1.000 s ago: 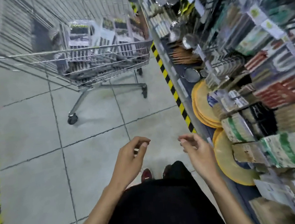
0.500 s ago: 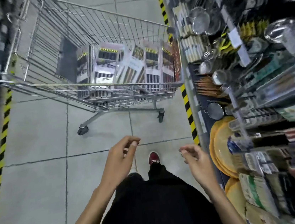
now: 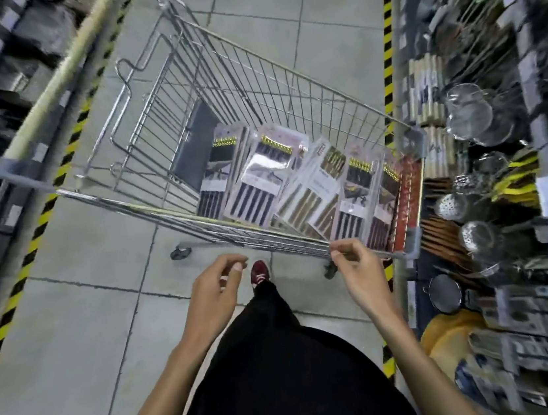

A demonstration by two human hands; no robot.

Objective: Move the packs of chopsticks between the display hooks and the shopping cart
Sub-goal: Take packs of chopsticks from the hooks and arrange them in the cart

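A wire shopping cart (image 3: 162,210) stands on the tiled floor (image 3: 74,335) of a shop aisle, just beyond the person's feet, with its right side close to the display rack (image 3: 538,126). The packs of chopsticks (image 3: 262,177) are in the cart: several clear packs stand on end in a row, leaning on one another, in the near right part of the basket against its near wall (most hold dark sticks, one holds wood-coloured ones), and a red pack (image 3: 406,198) sits at the right end of the row. The left hand (image 3: 216,283) hangs over the floor near the cart, its fingers loosely curled with nothing in them. The right hand (image 3: 359,269) is also loosely curled and carries nothing; its fingertips lie over the cart's near rim, though whether they touch the wire cannot be told. A red shoe (image 3: 259,273) shows between the hands. On the rack at the right hang wire strainers (image 3: 468,114) and wooden utensils (image 3: 442,238), with blurred packs (image 3: 539,330) nearer. Yellow-and-black tape (image 3: 386,38) edges the floor along the rack.
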